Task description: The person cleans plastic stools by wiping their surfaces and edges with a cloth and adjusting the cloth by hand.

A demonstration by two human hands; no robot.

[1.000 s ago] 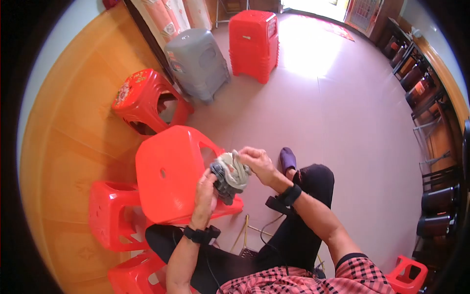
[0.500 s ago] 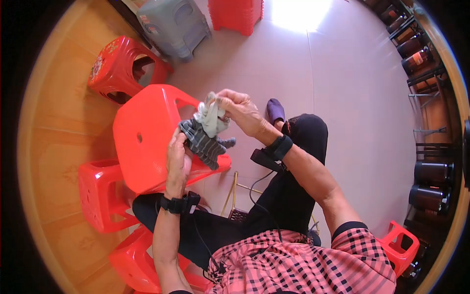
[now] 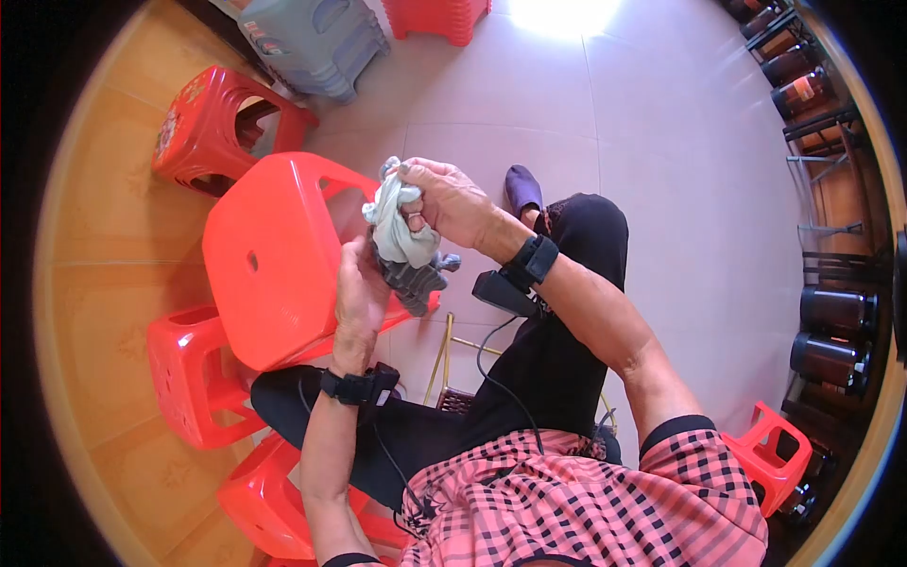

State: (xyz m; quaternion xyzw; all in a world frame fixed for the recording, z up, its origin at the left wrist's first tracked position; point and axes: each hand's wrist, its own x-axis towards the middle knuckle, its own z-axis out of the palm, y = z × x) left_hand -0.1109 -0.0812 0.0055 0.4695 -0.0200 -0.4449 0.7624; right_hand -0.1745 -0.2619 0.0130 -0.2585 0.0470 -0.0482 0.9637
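Now pinching pale cloth (image 3: 397,236) over stripy cloth (image 3: 412,283) with right hand (image 3: 458,203). Gripping stripy cloth in left hand (image 3: 360,295), near red stool's (image 3: 283,302) edge.

text: none legible | labels: present, too small to read

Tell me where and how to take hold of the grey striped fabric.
Best pinch the grey striped fabric by its loose lower folds, coming from the picture's right: that side looks free, while the left hand flanks the other and white fabric covers the top.
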